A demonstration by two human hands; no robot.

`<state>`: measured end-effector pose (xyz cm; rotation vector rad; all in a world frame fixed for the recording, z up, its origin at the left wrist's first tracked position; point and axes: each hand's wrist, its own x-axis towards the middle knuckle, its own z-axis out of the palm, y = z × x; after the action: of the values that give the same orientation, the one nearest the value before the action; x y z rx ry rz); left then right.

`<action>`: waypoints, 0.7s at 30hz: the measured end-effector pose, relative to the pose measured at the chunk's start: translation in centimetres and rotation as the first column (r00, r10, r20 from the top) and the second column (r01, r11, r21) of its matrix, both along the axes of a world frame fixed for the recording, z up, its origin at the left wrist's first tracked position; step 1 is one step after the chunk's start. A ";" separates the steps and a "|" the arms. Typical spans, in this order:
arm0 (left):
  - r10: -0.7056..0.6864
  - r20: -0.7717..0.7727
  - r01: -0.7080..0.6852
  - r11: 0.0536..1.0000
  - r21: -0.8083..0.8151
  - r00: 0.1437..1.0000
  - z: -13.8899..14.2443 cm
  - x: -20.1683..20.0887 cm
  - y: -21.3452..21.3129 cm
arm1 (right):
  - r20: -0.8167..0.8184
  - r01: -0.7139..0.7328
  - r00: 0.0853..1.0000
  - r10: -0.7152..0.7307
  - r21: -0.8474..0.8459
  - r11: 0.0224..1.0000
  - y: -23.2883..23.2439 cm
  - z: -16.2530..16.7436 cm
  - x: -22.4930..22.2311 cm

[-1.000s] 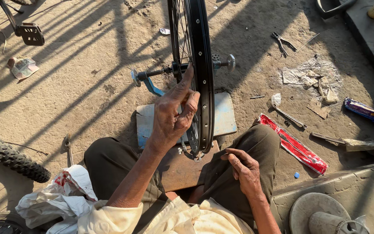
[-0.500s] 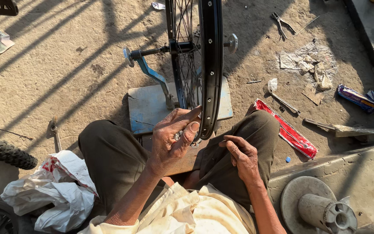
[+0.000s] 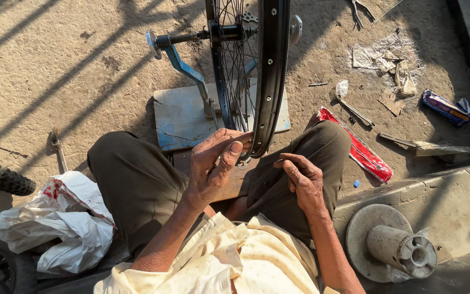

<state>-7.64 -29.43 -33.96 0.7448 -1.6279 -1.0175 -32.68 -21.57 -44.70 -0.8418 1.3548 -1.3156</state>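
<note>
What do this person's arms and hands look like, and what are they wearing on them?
Both hands are bare: no gloves, rings or watch show on the left hand or the right hand. The fingers look worn and creased, with short nails. The forearms are uncovered. A loose, pale cream cloth shirt shows at the bottom of the picture, its sleeves ending near the elbows. Nothing else is worn on the arms.
</note>
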 end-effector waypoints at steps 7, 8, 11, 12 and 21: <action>-0.053 -0.014 0.053 0.998 -0.036 0.998 -1.4 0.6 -0.7 | -0.041 0.007 0.999 -0.006 0.024 1.000 0.1 0.4 0.3; -0.068 -0.041 0.069 0.998 0.015 0.997 -1.6 0.6 -0.6 | -0.042 0.006 0.999 -0.004 0.026 1.000 0.1 0.4 0.4; -0.083 -0.051 0.090 0.981 0.174 0.995 -2.4 0.6 -0.8 | -0.038 0.004 0.999 -0.004 0.017 1.000 0.0 0.5 0.5; -0.082 -0.044 0.090 0.969 0.231 0.996 -2.7 0.7 -0.9 | -0.036 0.002 0.999 -0.002 0.015 1.000 -0.1 0.6 0.5; -0.207 0.051 0.150 0.836 0.529 0.977 -7.2 1.9 -5.8 | -0.098 -0.010 0.995 0.014 0.041 0.999 -1.1 1.1 1.7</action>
<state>-5.75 -35.18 -41.12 1.0327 -1.5390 -1.6201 -30.94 -22.66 -43.62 -0.8963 1.4462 -1.2471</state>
